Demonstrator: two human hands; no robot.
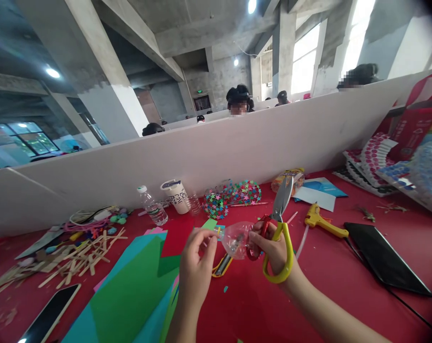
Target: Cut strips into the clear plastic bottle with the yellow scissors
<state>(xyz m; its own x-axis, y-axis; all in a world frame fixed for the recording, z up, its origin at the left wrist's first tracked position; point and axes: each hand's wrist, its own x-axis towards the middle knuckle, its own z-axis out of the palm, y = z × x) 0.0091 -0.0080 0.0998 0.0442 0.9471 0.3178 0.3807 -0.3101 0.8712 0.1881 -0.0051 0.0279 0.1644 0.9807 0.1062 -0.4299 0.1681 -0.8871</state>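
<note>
A clear plastic bottle top (236,239), apparently cut from a bottle, lies sideways between my hands above the red table. My left hand (199,255) pinches its narrow neck end. With my right hand (274,247) I grip scissors (286,238) and touch the wide end of the bottle top with thumb and fingers. One scissor handle is yellow, the other red, and the metal blades point up, away from the plastic. Below the bottle top, a yellow utility knife (222,266) lies on the table. Green card (130,290) and other coloured sheets are beside my left forearm.
Behind stand a water bottle (152,206), a white cup (176,196) and a star-filled clear bottle (233,196). A yellow glue gun (323,222) and a black flat panel (385,257) lie right. Wooden sticks (85,257) and a phone (51,314) lie left. A white partition (216,152) borders the table.
</note>
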